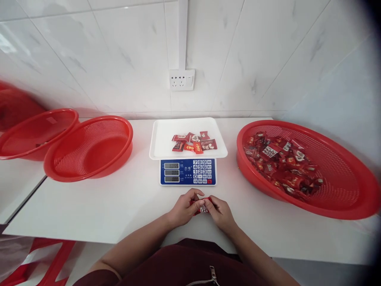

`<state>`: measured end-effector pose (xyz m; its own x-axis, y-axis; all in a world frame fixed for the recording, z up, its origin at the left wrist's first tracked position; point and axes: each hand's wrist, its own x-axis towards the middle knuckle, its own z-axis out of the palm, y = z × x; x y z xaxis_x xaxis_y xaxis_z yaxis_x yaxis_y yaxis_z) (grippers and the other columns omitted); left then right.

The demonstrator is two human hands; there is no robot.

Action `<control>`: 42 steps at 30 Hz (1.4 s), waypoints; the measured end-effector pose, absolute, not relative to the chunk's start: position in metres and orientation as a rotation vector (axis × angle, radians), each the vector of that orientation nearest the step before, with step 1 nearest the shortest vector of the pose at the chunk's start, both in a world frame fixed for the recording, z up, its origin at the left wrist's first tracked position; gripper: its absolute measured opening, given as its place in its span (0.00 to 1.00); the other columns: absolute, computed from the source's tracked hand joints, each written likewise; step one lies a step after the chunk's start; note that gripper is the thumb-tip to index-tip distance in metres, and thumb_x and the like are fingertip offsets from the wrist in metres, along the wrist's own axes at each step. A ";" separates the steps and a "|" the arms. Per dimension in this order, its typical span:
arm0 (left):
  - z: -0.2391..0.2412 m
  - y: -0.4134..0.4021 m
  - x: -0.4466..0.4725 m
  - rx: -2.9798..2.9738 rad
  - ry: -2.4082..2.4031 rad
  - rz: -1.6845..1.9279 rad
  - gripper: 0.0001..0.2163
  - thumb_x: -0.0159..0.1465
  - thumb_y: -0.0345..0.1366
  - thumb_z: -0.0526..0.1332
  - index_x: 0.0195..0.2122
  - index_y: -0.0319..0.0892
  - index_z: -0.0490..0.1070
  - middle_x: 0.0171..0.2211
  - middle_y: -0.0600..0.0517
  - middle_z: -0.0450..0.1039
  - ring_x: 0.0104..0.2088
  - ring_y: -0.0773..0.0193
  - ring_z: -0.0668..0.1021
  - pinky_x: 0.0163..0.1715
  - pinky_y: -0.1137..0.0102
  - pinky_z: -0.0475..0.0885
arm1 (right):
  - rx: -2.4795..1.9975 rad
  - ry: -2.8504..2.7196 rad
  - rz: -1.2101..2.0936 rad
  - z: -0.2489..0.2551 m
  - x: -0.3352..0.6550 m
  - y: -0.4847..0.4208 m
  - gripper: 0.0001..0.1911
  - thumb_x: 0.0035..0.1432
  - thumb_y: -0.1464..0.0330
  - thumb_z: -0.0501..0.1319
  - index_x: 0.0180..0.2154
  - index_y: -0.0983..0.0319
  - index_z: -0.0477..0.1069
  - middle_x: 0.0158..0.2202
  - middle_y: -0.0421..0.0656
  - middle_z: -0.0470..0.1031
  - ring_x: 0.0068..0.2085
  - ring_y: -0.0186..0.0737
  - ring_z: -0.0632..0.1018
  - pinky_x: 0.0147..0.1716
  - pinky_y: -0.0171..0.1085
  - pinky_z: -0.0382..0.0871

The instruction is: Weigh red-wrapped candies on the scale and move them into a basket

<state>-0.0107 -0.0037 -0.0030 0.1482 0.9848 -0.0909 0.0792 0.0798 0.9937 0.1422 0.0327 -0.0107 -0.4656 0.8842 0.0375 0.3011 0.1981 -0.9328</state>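
Note:
My left hand (185, 208) and my right hand (220, 212) meet at the near edge of the white table (119, 206), just in front of a blue digital scale (188, 172). Both are closed on the same small red wrapped candy (202, 207), which shows between the fingers. The scale's white tray (162, 139) carries several red wrapped candies (195, 143). To the right, a large red mesh basket (342, 186) holds a heap of many more such candies (282, 165).
An empty red mesh basket (89, 149) stands left of the scale, with another red basin (35, 133) behind it on a lower surface. A wall socket (181, 80) sits on the tiled wall above the scale. Red-and-white material (44, 262) lies below the table's left edge.

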 end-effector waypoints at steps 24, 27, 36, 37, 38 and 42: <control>0.100 0.036 -0.109 1.793 2.491 1.274 0.14 0.62 0.41 0.53 0.47 0.41 0.66 0.46 0.45 0.70 0.48 0.56 0.70 0.47 0.62 0.66 | -1.030 -1.806 1.473 -0.006 0.147 0.031 0.23 0.58 0.53 0.49 0.19 0.61 0.60 0.18 0.38 0.63 0.22 0.34 0.65 0.22 0.33 0.59; 0.110 0.031 -0.157 1.631 2.845 1.005 0.22 0.62 0.44 0.51 0.56 0.39 0.57 0.53 0.40 0.64 0.54 0.49 0.65 0.49 0.56 0.63 | -1.044 -1.700 1.544 -0.007 0.149 0.033 0.23 0.57 0.51 0.50 0.21 0.61 0.63 0.19 0.39 0.66 0.23 0.36 0.68 0.23 0.34 0.62; 0.093 0.001 -0.182 1.513 2.895 0.401 0.25 0.63 0.47 0.47 0.55 0.36 0.59 0.45 0.40 0.72 0.46 0.48 0.73 0.49 0.54 0.63 | -1.067 -1.649 1.564 -0.006 0.148 0.034 0.24 0.56 0.49 0.50 0.21 0.61 0.65 0.18 0.40 0.67 0.23 0.36 0.69 0.23 0.34 0.63; 0.094 -0.001 -0.177 1.517 2.874 0.425 0.24 0.63 0.48 0.47 0.55 0.38 0.59 0.44 0.41 0.73 0.45 0.48 0.73 0.46 0.56 0.65 | -1.066 -1.664 1.552 -0.005 0.148 0.034 0.24 0.56 0.50 0.50 0.21 0.61 0.65 0.18 0.40 0.67 0.23 0.36 0.69 0.23 0.34 0.63; 0.095 -0.003 -0.173 1.516 2.847 0.437 0.24 0.63 0.48 0.47 0.55 0.39 0.60 0.44 0.42 0.73 0.44 0.48 0.74 0.42 0.57 0.68 | -1.064 -1.676 1.543 -0.005 0.148 0.034 0.24 0.56 0.50 0.50 0.21 0.61 0.65 0.18 0.40 0.67 0.23 0.36 0.69 0.23 0.34 0.62; 0.098 -0.006 -0.164 1.523 2.741 0.415 0.23 0.63 0.49 0.47 0.55 0.43 0.59 0.47 0.44 0.71 0.45 0.47 0.73 0.35 0.60 0.71 | -1.053 -1.697 1.533 -0.005 0.147 0.033 0.24 0.57 0.51 0.50 0.21 0.61 0.64 0.18 0.39 0.66 0.23 0.36 0.68 0.23 0.34 0.62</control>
<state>-0.1640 -0.0057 0.0983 -0.5359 0.8318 0.1449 0.8374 0.5017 0.2172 0.1474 0.0334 -0.0050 -0.4948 0.8664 -0.0673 0.1546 0.0115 -0.9879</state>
